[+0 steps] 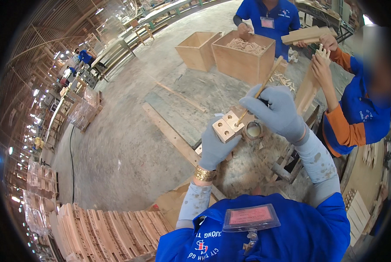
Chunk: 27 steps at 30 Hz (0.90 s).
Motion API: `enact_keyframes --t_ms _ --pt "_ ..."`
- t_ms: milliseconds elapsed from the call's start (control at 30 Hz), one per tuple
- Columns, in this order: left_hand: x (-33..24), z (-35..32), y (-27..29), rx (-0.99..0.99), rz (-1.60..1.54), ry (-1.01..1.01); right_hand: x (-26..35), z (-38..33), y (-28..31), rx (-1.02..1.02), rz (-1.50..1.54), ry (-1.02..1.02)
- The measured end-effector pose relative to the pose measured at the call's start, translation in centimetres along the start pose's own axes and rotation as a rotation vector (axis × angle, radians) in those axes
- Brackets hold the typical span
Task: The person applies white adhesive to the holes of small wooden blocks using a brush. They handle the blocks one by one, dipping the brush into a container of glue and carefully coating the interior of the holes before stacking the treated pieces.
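Over concrete floor (pixel 117 161), beyond a lettered shirt (pixel 287 231), left fingers (pixel 233 145) clasp drilled blocks (pixel 224 127), right fingers (pixel 253 105) a stick (pixel 271 73).

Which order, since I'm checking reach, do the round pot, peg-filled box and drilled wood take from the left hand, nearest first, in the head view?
1. Drilled wood: held in the left hand.
2. Round pot: to its right.
3. Peg-filled box: farther ahead.

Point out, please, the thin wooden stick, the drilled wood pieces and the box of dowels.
Thin wooden stick (pixel 268 77): head view, upper shaft.
Drilled wood pieces (pixel 223 129): head view, face between holes.
Box of dowels (pixel 237 62): head view, near wall.
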<state>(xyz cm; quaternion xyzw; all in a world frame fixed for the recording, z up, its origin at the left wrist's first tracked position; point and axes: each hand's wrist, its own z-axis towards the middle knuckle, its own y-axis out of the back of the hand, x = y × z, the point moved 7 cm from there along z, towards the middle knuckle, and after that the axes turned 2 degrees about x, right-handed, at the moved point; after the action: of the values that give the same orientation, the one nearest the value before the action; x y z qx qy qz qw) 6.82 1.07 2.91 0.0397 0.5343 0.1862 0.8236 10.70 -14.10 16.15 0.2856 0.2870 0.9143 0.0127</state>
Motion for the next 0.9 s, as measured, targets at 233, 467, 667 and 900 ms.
enact_keyframes --t_ms 233,467,667,900 --pt "0.5 -0.2 0.1 0.012 0.026 0.026 2.1 0.5 -1.4 0.126 -0.11 0.163" --pt "0.3 -0.2 0.0 -0.033 0.049 -0.042 3.3 -0.3 -1.3 0.06 -0.326 0.347" --pt "0.4 -0.1 0.6 -0.061 0.01 -0.014 -0.2 -1.1 1.8 -0.125 0.244 -0.379" --pt "0.7 -0.4 2.1 -0.108 -0.094 0.041 -5.6 -7.6 -1.8 -0.272 0.435 -0.379"
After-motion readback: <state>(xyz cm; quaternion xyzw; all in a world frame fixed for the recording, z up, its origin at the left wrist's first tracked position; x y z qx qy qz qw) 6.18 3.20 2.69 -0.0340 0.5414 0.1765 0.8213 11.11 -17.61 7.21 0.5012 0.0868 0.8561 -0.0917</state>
